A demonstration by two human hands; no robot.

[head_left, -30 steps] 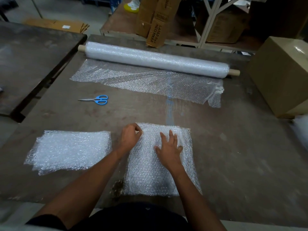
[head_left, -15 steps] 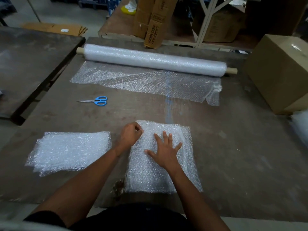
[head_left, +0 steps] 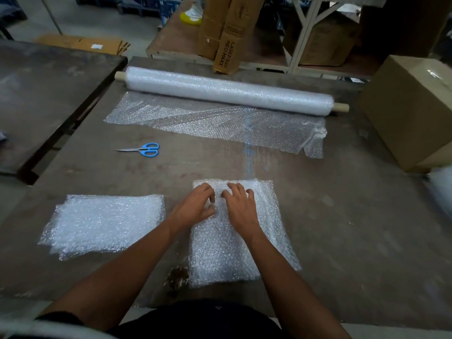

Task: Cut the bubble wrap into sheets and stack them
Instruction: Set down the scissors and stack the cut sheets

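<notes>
Head cam had both hands side by side on the far end of the cut bubble wrap sheet (head_left: 241,243), its long axis running away from the body; left hand (head_left: 195,206) and right hand (head_left: 241,206) lay loose-fingered on it, grip not clenched on anything. Finished stack (head_left: 102,223) sat just left, so the left hand was nearer. Count: one roll (head_left: 227,90), one pair of scissors (head_left: 144,150), one stack, one loose sheet on the surface (head_left: 342,216).

A: Where does the single head view look from?
B: Above the counter's (head_left: 342,216) six o'clock edge, facing forward and down toward twelve.
A: How near?
B: Close over the forearms; shelving lies far at twelve.
</notes>
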